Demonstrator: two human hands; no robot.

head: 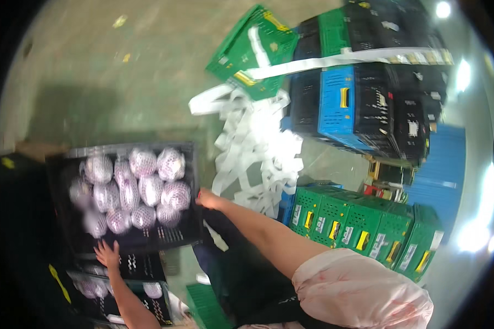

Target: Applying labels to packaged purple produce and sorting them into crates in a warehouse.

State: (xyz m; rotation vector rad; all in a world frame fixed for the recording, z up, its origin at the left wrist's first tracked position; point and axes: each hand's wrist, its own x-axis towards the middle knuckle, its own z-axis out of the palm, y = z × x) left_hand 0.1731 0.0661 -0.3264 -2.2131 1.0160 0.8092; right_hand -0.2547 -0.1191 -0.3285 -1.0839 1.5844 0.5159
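A black plastic crate [160, 242] holds several round items [107, 196], probably fruit, each wrapped in a pale foam net sleeve. My right hand [209, 200] grips the crate's right rim, with the fingers partly hidden behind it. Against the near side of the crate is my left hand [108, 254], its fingers spread; whether it bears on the wall is hard to tell. Below it stands another black crate [164, 304] with more net-wrapped items [152, 290] inside. The picture is somewhat blurred.
A heap of white strapping [255, 144] lies on the floor past the crate. Beside it sits a tilted green crate [230, 45]. Black crates [374, 107] and a blue one [336, 100] form a strapped stack. Several green crates [352, 226] stand to my right.
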